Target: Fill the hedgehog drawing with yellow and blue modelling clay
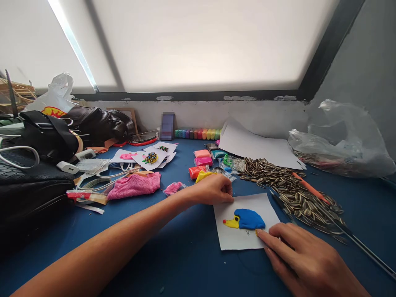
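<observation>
A white sheet of paper (pixel 225 241) lies on the blue table, bearing a hedgehog-like animal figure (pixel 250 218) of modelling clay. Its body is blue, the pointed face yellow, with a red nose and a dark eye. Short pen strokes show under the body. My left hand (pixel 213 189) is closed, its curled fingertips on the sheet's upper left edge. Just behind it is a yellow clay packet (pixel 204 175), partly hidden. My right hand (pixel 305 253) is closed at the sheet's lower right, fingertips on a small piece of yellow modelling clay (pixel 256 232) below the blue body.
Striped sunflower seeds (pixel 287 185) are heaped at right, with an orange stick (pixel 311 188) and a pen (pixel 280 202). More clay packets (pixel 202 159) sit behind. Leftward are a pink cloth (pixel 134 185), decorated papers (pixel 150 159), cables and black bags (pixel 31 194). A plastic bag (pixel 343 144) stands far right.
</observation>
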A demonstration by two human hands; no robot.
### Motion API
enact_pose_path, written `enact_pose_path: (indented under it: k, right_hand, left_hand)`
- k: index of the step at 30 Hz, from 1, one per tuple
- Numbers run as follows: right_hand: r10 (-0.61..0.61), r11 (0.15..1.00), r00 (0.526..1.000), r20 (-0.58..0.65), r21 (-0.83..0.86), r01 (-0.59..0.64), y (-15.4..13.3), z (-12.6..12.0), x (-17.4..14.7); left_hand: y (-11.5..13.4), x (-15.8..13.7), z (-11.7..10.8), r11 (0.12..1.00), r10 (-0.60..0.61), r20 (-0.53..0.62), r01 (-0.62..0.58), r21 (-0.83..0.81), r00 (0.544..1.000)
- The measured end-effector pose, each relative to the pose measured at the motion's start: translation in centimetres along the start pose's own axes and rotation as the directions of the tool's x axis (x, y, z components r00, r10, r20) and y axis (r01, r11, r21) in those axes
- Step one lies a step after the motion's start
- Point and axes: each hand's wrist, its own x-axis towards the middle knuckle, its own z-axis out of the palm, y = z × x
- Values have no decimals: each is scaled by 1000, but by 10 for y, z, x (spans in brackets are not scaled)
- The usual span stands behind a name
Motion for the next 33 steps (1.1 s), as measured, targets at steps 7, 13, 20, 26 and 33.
enact_pose_path:
  k: [7,13,20,26,33]
  right_hand:
    - [3,1000,1000,-15,11,-3,0,0,-1]
    - [13,1000,1000,14,21,-14,1,1,-3]
    - [16,1000,1000,22,11,-16,1,0,-4]
    - [33,998,998,60,45,-36,1,-1,-4]
    - [2,999,1000,-6,41,-2,4,1,-7]
  left_hand:
    - [1,-1,0,1000,-4,2,4,-2,1000]
    - [3,-2,-1,1000,-3,-1,3,2,1000]
    - [2,-1,0,1000,-1,-3,1,1,1000]
    - [1,-1,0,1000,7,-2,-7,2,1000]
    - [0,0,1,1000,4,-5,-4,-4,1000]
